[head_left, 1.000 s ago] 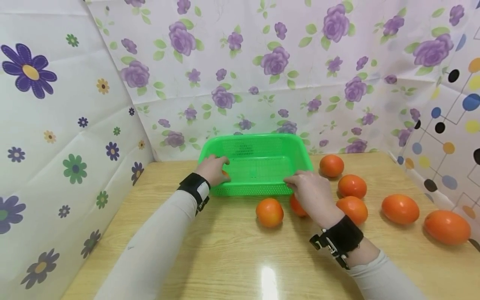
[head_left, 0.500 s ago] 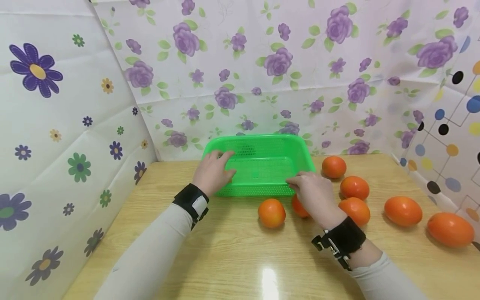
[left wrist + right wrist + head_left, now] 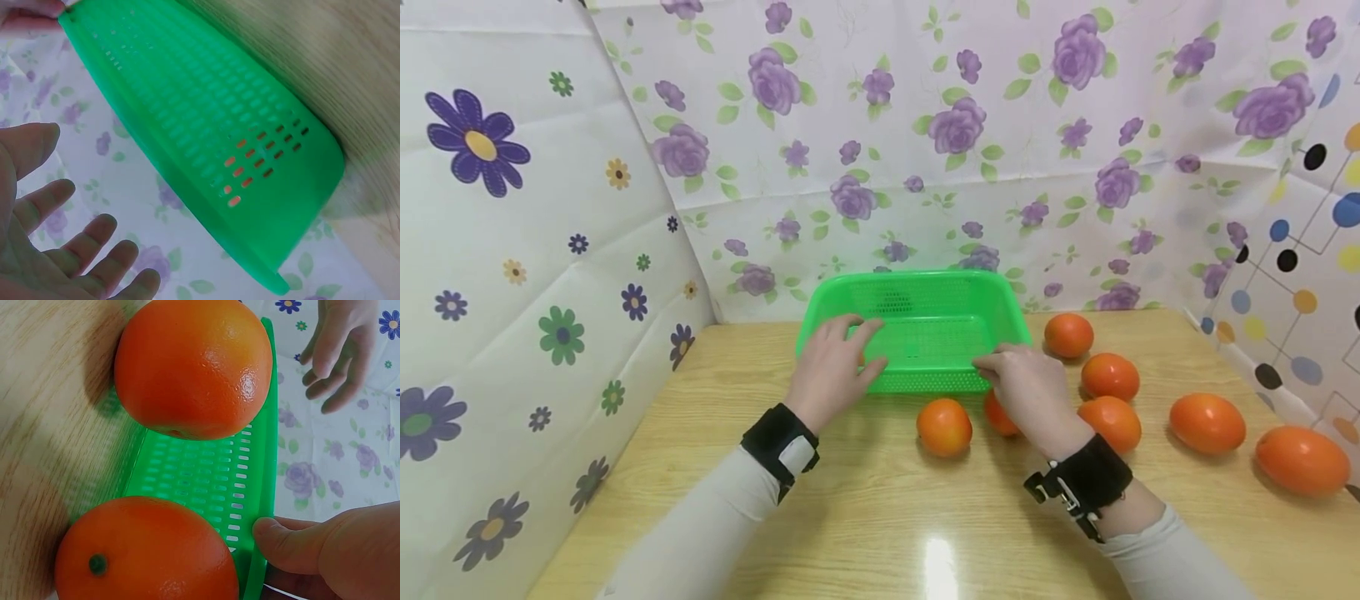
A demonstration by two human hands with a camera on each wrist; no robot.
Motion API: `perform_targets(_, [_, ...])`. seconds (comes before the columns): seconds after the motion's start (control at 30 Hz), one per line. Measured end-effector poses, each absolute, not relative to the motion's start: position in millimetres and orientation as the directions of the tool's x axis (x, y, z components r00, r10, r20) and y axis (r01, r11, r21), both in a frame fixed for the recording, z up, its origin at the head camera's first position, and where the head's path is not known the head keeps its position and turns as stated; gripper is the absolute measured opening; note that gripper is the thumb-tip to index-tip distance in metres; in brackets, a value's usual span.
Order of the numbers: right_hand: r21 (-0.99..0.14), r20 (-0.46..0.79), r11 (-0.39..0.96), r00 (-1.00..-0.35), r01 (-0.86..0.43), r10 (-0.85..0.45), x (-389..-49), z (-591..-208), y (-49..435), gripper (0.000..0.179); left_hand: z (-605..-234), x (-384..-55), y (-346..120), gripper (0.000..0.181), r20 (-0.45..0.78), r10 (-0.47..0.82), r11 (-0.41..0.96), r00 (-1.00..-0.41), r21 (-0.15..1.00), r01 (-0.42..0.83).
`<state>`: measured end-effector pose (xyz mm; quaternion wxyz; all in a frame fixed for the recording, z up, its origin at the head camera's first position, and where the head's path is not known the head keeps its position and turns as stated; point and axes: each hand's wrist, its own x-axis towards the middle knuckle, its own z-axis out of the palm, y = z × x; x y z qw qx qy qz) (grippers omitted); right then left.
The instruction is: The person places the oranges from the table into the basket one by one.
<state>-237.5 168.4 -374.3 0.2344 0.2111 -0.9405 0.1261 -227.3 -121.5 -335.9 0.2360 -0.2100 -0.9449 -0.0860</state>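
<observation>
A green plastic basket point(image 3: 925, 382) with perforated sides stands on the table against the back cloth. My left hand point(image 3: 831, 371) hovers at its front left corner, fingers spread and holding nothing; the left wrist view has them apart from the rim. Behind that hand, a sliver of an orange-red fruit point(image 3: 861, 359) shows inside the basket, and its colour comes through the side holes. My right hand point(image 3: 1028, 387) pinches the front rim near the right corner, thumb point(image 3: 275, 534) on the outside. A round orange-red fruit point(image 3: 944, 427) and a partly hidden fruit point(image 3: 997, 414) lie before the basket.
Several more orange-red fruits lie to the right, among them one by the basket's right side point(image 3: 1069, 336) and an oval fruit point(image 3: 1302, 461) at the far right. Flowered cloth point(image 3: 880, 167) walls the back; patterned cloth also lines both sides of the wooden table point(image 3: 865, 525).
My left hand has lifted out of the basket and drawn back toward me, its fingers spreading and leaving the fruit inside. My right hand has stayed on the rim.
</observation>
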Motion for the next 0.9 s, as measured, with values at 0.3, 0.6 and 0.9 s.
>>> perform_targets(0.3, [-0.137, 0.500, 0.879, -0.798, -0.456, -0.336, -237.5, -374.9, 169.0, 0.021, -344.4, -205.3, -112.5, 0.054, 0.517, 0.393, 0.875, -0.760, 0.043, 0.482])
perform_targets(0.6, [-0.139, 0.501, 0.880, -0.799, -0.454, -0.333, -237.7, -375.1, 168.2, 0.021, -361.6, -184.5, -98.0, 0.052, 0.528, 0.449, 0.843, -0.721, 0.018, 0.538])
perform_targets(0.9, [-0.128, 0.509, 0.884, -0.795, -0.449, -0.330, -237.5, -375.4, 167.6, 0.020, -375.9, -172.0, -87.0, 0.052, 0.513, 0.508, 0.818, -0.692, -0.035, 0.574])
